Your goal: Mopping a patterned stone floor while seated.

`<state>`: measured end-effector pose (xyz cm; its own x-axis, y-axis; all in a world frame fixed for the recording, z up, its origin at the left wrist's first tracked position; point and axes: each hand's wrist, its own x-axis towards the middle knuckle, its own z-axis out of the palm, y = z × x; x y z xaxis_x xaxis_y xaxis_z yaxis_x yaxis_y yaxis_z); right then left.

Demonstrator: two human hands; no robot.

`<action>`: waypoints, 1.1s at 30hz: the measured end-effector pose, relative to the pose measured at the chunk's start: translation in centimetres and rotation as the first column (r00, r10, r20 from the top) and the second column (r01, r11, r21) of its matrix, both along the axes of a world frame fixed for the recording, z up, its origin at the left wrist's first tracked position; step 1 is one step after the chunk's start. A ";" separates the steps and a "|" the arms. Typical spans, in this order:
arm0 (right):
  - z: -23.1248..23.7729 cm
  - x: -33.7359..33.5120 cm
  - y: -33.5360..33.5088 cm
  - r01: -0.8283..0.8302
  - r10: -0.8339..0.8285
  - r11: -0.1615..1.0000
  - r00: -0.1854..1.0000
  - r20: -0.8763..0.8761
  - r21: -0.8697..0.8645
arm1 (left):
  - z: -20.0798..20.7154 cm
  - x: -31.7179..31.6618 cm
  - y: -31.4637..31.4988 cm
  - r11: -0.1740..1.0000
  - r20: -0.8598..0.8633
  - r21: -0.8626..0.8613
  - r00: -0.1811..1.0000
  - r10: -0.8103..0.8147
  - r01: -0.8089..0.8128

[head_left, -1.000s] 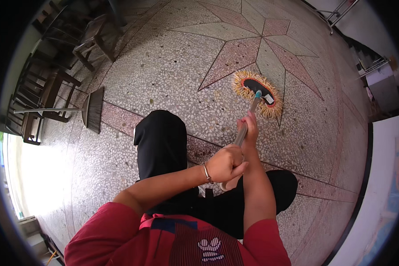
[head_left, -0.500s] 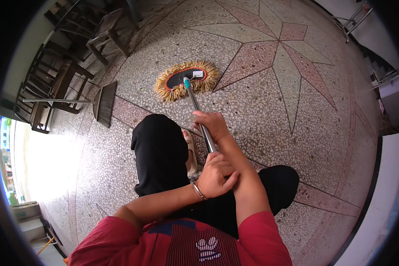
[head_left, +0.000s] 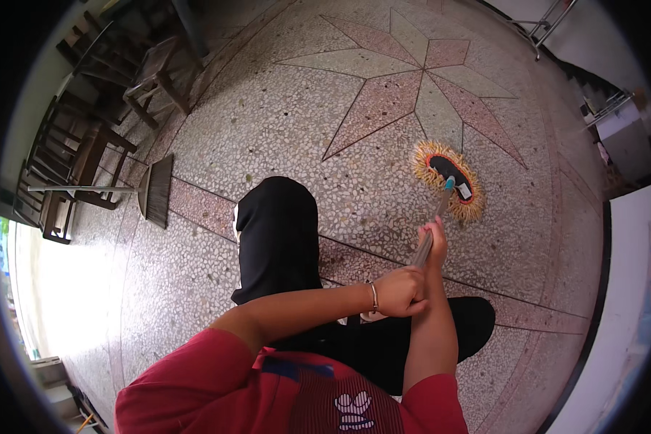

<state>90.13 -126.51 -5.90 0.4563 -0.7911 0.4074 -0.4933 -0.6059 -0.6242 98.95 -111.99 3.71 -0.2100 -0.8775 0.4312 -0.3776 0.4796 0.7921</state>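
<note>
Mop: yellow-orange fringe, dark pad, grey handle; right hand, left hand clenched round handle

One mop, one broom, two hands.

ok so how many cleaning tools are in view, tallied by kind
dust mop, yellow fringe, handle held in the left hand and right hand: 1
broom, lying on the terrazzo floor by the wooden chairs: 1
total: 2
</note>
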 end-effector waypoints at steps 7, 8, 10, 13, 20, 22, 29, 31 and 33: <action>0.1 -3.0 0.7 0.180 -0.185 0.979 0.982 0.046 0.092 | 0.5 -1.2 -0.5 0.998 -0.047 0.014 0.997 -0.058 0.058; 0.0 -2.2 0.9 0.210 -0.225 0.961 0.972 0.062 0.178 | 0.1 -0.7 -0.4 0.999 -0.091 -0.004 0.995 -0.038 0.038; -0.6 -0.3 0.2 0.213 -0.222 0.970 0.973 0.066 0.115 | 0.6 1.3 -0.5 0.998 -0.131 0.061 0.991 -0.016 0.024; -1.1 3.4 -0.4 0.179 -0.182 0.983 0.982 0.059 0.050 | 1.4 5.3 -0.5 0.991 -0.174 0.133 0.984 0.038 -0.014; 0.6 14.0 0.2 -0.216 0.161 0.944 0.961 0.224 0.250 | 2.8 9.5 1.7 0.957 -0.144 0.042 0.946 0.291 -0.288; 1.0 16.5 1.0 -0.321 0.311 0.912 0.947 0.078 0.257 | 3.7 9.7 2.8 0.891 -0.099 0.021 0.886 0.453 -0.454; 1.9 21.4 2.5 -0.557 0.592 0.741 0.805 0.027 0.375 | 5.5 10.3 3.0 0.848 0.002 0.046 0.849 0.529 -0.528; 1.7 21.5 0.8 -0.623 0.634 0.735 0.772 0.056 0.269 | 6.1 10.4 1.5 0.855 -0.021 0.034 0.855 0.519 -0.518; 1.7 21.4 -0.7 -0.551 0.529 0.647 0.822 0.211 0.527 | 6.4 10.3 -0.3 0.860 -0.041 0.025 0.859 0.511 -0.510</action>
<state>111.55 -127.20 -4.18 0.8690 -0.4946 0.0147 -0.1606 -0.3100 -0.9371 109.21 -112.26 10.14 0.2880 -0.8621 0.4170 -0.5305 0.2189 0.8189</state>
